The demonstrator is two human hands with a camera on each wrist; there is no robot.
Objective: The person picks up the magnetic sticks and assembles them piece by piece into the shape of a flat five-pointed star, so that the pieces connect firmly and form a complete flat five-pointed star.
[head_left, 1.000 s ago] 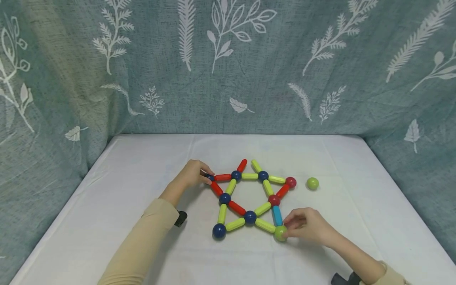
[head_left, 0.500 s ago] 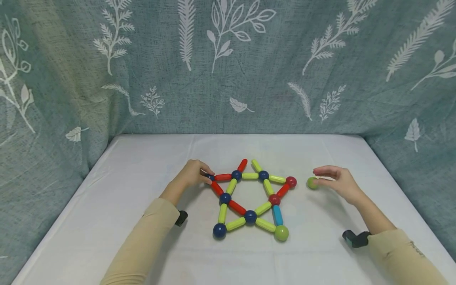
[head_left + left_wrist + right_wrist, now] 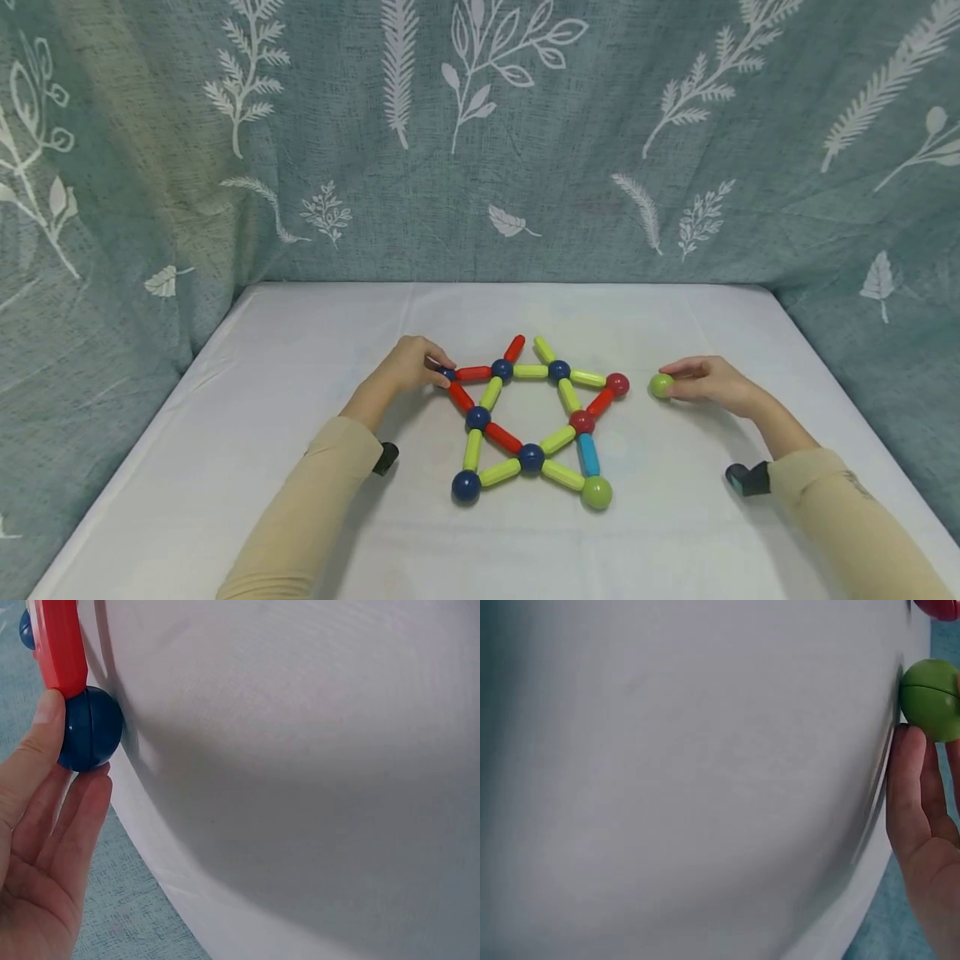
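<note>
A star-shaped figure of magnetic rods and balls lies on the white cloth. At its left corner my left hand [image 3: 405,365] pinches a dark blue ball [image 3: 94,731] between thumb and fingers; a red rod [image 3: 61,649] joins it. My right hand [image 3: 708,385] holds a loose green ball [image 3: 660,385] by its right side, on the cloth right of the figure's red corner ball [image 3: 617,384]. In the right wrist view that green ball [image 3: 928,697] sits at the fingertips. At the top, a red rod [image 3: 514,348] and a lime rod [image 3: 543,347] point up, their far ends apart.
The figure's lower corners are a dark blue ball [image 3: 466,487] and another green ball [image 3: 597,492], the latter joined to a blue rod [image 3: 588,455]. Behind the white-covered table [image 3: 337,325] hangs a leaf-patterned green curtain [image 3: 420,217]. A dark wrist camera [image 3: 748,480] hangs below the right wrist.
My right hand has left the figure's lower right green ball, moved up and right, and taken hold of the loose green ball. The left hand stays on its blue ball.
</note>
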